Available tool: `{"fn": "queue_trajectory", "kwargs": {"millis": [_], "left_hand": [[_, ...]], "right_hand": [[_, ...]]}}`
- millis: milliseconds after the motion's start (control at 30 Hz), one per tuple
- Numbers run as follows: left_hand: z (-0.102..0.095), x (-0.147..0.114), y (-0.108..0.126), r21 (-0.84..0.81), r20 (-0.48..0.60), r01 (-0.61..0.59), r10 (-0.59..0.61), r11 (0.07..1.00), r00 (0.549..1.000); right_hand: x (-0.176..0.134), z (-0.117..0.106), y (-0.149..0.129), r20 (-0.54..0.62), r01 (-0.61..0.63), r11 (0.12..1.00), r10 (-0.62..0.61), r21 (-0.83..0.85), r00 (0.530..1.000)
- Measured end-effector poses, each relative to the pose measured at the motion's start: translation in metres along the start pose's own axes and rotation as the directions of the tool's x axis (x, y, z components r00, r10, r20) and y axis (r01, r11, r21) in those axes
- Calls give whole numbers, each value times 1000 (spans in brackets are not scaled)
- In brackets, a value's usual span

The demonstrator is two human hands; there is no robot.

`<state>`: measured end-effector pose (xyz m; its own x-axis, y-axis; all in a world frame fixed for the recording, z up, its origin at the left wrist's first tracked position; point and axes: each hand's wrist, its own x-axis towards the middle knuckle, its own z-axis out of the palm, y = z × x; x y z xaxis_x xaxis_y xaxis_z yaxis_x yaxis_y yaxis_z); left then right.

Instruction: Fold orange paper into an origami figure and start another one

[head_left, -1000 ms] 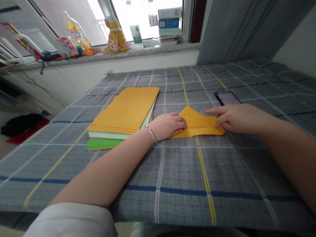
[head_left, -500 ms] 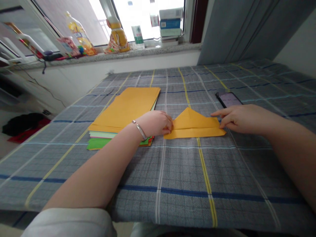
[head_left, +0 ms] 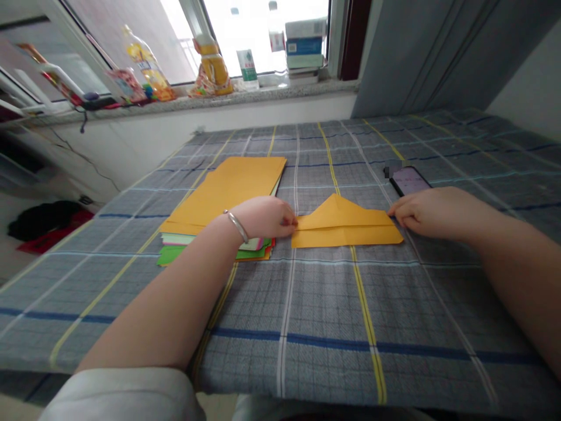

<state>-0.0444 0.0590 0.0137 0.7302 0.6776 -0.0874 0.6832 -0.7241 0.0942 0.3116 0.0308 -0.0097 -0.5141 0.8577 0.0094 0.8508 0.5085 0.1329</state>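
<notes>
Folded orange paper [head_left: 346, 235] lies on plaid cloth [head_left: 324, 298] at my 1 o'clock, a hand at each end.
From my remote seat, I judge an evening-out step in hand; the next move seems to call for keeping the fold straight. The left hand [head_left: 267, 216] pinches one end; whether the right hand [head_left: 432, 211] grips or merely touches, I cannot tell. From the paper: paper stack [head_left: 232, 184] toward 9 o'clock, smartphone [head_left: 412, 181] at 2, plastic bottle [head_left: 146, 64], contents unclear, at 10.
</notes>
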Motion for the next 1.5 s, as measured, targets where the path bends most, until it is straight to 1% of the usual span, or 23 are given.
{"fn": "queue_trajectory", "kwargs": {"millis": [33, 67, 133, 167, 200, 267, 333, 367, 400, 467, 633, 700, 800, 867, 933, 967, 1067, 1133, 1200, 1267, 1500], "left_hand": [[0, 0, 2, 41, 16, 28, -29, 999, 999], [1, 1, 4, 82, -6, 59, -58, 995, 998], [7, 4, 9, 94, -109, 93, -83, 991, 991], [11, 6, 11, 75, -156, 74, -61, 994, 986], [17, 8, 14, 53, -181, 34, -24, 998, 983], [29, 13, 21, 41, -206, -11, 19, 999, 978], [41, 18, 27, 65, -201, -26, 39, 998, 979], [45, 20, 30, 73, -172, -44, 56, 996, 984], [49, 22, 32, 79, -144, -53, 64, 995, 988], [53, 25, 35, 89, -131, -49, 60, 995, 990], [53, 26, 35, 118, -136, -54, 70, 992, 988], [53, 26, 34, 126, -138, -55, 72, 991, 988], [54, 26, 34, 131, -148, -56, 76, 990, 986], [54, 26, 34, 133, -154, -57, 78, 989, 985], [53, 26, 35, 135, -163, -52, 74, 989, 984], [52, 25, 36, 133, -173, -45, 68, 990, 983], [48, 24, 39, 107, -223, -24, 48, 994, 974], [47, 22, 41, 92, -264, -31, 54, 995, 963], [47, 22, 42, 100, -295, -56, 84, 993, 952], [48, 22, 42, 116, -306, -84, 116, 990, 945], [48, 22, 42, 109, -296, -148, 175, 983, 939]], "right_hand": [[0, -1, -2, -22, -33, 999, 32, -33, 999], [1, -1, -5, -52, -70, 996, 68, -53, 996], [4, 1, -11, -125, -125, 992, 122, -22, 985], [7, 3, -14, -159, -142, 990, 144, 27, 977], [9, 6, -18, -180, -142, 986, 156, 89, 971], [15, 12, -25, -192, -125, 970, 166, 209, 967], [21, 17, -33, -171, -160, 947, 213, 279, 962], [23, 19, -36, -171, -174, 937, 233, 301, 957], [25, 20, -40, -162, -196, 921, 261, 336, 952], [28, 21, -44, -127, -257, 873, 335, 414, 934], [32, 25, -46, -63, -345, 749, 457, 566, 887], [32, 27, -44, -19, -383, 694, 496, 610, 868], [32, 24, -41, 51, -424, 633, 520, 648, 853], [32, 21, -40, 100, -437, 598, 512, 672, 853], [32, 18, -39, 163, -452, 533, 502, 715, 849], [32, 18, -40, 195, -458, 480, 501, 748, 843], [32, 19, -42, 265, -455, 262, 533, 851, 803], [33, 21, -44, 278, -415, 125, 566, 901, 776], [34, 22, -46, 290, -381, 40, 577, 924, 763], [35, 22, -48, 303, -370, 0, 572, 929, 762], [35, 18, -52, 393, -407, -83, 487, 910, 780]]}}
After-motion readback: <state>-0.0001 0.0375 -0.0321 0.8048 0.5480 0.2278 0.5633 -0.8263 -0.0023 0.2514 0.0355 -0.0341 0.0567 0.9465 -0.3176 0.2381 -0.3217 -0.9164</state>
